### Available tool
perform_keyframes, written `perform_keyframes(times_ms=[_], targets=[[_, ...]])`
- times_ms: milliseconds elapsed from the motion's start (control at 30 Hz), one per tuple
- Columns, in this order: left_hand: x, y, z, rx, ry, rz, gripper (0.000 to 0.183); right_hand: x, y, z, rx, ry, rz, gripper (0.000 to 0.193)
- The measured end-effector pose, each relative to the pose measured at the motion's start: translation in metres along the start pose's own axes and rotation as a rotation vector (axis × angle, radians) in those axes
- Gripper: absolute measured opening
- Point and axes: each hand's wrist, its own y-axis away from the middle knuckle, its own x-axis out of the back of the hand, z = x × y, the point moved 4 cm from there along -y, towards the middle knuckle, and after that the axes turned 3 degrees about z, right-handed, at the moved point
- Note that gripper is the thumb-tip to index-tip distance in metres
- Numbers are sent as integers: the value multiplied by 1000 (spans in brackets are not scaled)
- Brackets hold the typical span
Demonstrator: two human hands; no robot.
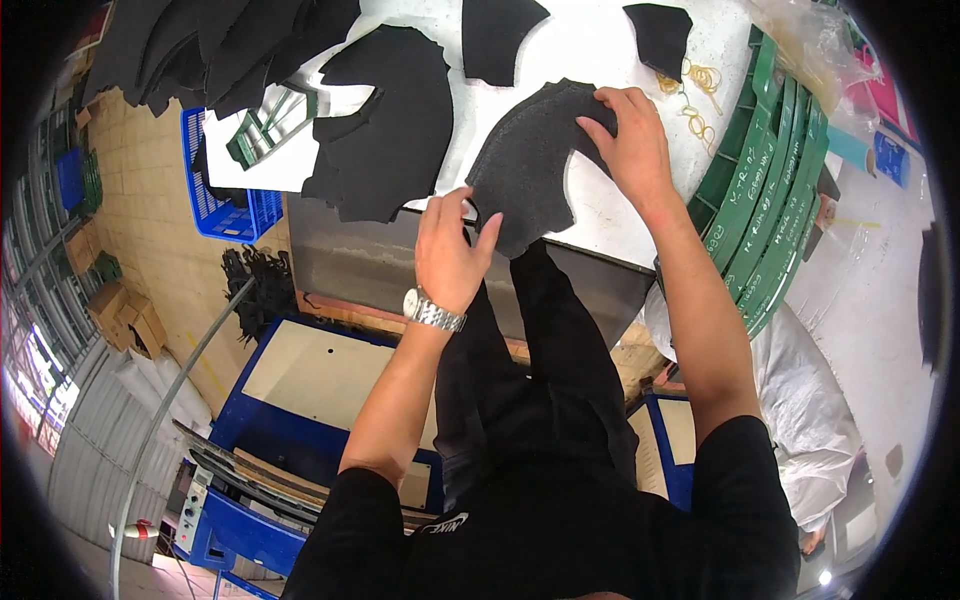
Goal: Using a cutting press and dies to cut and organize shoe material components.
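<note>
Pinching the black piece at twelve o'clock, the left hand has its grip on the eight-o'clock edge, the right hand on the two-o'clock end. Handling seems unfinished: it is not yet released; another piece lies on the surface at eleven.

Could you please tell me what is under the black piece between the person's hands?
White tabletop shows around the black piece, which the left hand and right hand touch; past its lower edge, a trouser leg shows. Whatever lies beneath is covered and cannot be seen.
</note>
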Motion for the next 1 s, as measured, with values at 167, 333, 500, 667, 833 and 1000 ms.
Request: perform_keyframes(times_ms=[167, 333, 500, 667, 833, 1000], targets=[[-15, -32, 23, -259, -61, 82, 59, -6, -7, 13, -234, -151, -144, 36], [-23, -43, 24, -216, -127, 32, 66, -4, -9, 15, -274, -148, -148, 36], [-23, -44, 25, -152, -180, 31, 66, -3, -9, 18, -273, -125, -163, 33], [-20, -43, 27, -162, -199, 61, 56, -3, -4, 25, -410, -293, -231, 24], [-20, -46, 25, -168, -197, 72, 42, 2, -3, 25, -352, -317, -181, 21], [-20, -54, 21, -103, -102, 35, 25, -2, -2, 25, -378, -290, -214, 20]])
